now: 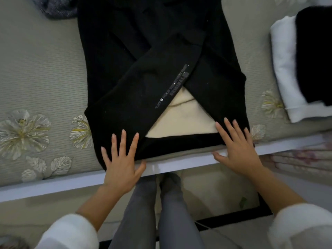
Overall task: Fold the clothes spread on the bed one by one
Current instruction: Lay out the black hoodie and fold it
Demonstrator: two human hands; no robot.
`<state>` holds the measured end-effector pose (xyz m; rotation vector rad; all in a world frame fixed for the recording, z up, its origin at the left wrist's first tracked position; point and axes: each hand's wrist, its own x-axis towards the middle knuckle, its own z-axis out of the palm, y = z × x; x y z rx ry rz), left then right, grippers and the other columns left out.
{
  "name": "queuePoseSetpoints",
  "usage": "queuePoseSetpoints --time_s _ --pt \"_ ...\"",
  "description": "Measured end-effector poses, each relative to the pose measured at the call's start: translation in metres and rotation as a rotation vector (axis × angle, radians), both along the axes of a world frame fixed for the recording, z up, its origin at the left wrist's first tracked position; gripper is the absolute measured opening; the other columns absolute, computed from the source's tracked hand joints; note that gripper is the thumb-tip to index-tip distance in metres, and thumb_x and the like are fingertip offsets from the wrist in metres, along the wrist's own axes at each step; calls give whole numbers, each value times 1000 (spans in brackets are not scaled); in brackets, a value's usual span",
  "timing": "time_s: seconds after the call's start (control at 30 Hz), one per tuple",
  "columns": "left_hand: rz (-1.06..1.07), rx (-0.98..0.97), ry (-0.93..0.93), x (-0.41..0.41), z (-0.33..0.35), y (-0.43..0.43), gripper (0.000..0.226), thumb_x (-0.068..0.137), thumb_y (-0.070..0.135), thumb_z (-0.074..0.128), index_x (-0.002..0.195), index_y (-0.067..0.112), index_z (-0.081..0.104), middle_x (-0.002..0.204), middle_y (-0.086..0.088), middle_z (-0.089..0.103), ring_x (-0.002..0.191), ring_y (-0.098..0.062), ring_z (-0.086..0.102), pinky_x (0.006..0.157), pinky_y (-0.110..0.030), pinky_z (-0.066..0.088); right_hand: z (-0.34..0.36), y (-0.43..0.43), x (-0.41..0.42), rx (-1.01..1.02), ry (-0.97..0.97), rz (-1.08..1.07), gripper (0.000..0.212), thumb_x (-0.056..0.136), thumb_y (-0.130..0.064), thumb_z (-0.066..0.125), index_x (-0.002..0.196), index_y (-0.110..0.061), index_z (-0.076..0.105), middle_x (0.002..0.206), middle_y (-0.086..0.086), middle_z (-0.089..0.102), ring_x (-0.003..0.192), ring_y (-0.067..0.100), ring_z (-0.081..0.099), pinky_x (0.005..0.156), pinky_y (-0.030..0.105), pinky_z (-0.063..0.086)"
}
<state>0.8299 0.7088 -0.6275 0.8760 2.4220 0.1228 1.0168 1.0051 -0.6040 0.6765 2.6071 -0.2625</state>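
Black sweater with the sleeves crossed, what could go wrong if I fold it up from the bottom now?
The crossed sleeves lie loose, so lifting the hem may slide them apart. The hem sits right at the bed edge under your flat left hand and right hand, so it could slip off. The folded pile lies close on the right and might get bumped.

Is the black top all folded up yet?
Only partly: the black top has its sleeves crossed over the front, but the body lies full length on the bed.
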Motion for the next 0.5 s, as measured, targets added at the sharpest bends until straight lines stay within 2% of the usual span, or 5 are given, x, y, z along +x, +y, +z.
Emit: queuePoseSetpoints --time_s 0.1,0.17,0.33,0.4,0.5 --pt "-67 35 57 -1 -4 10 104 80 35 61 147 36 -19 160 -4 -14 146 -33 -12 109 -67 2 -11 -7 -8 32 -64 -30 104 86 -34 58 144 -30 -28 161 -4 -8 148 21 -7 118 47 4" --pt "-169 6 108 -2 -3 17 104 82 24 60 146 40 -20 160 -2 -14 146 -35 -10 110 -66 5 -12 -7 -14 68 -76 -49 100 87 -28 56 147 -23 -25 162 -3 -7 149 20 -4 117 47 10" --pt "-263 -147 158 -13 6 33 85 92 7 50 152 33 -4 160 -3 -14 146 -37 2 114 -52 24 1 5 -25 143 -151 51 83 90 2 49 153 -13 -3 162 3 3 147 22 14 110 40 32" --pt "-251 -178 122 -19 20 44 82 90 -1 51 152 31 9 161 -3 -2 145 -36 15 110 -45 33 14 14 -37 107 -174 71 74 89 5 50 152 -12 15 158 7 22 139 26 34 99 38 43" --pt "-213 -183 28 -28 49 57 73 88 -4 47 148 34 29 158 1 20 137 -31 37 99 -39 45 45 30 -58 36 -259 68 51 91 -2 50 139 -17 42 131 8 55 114 26 56 86 37 50"
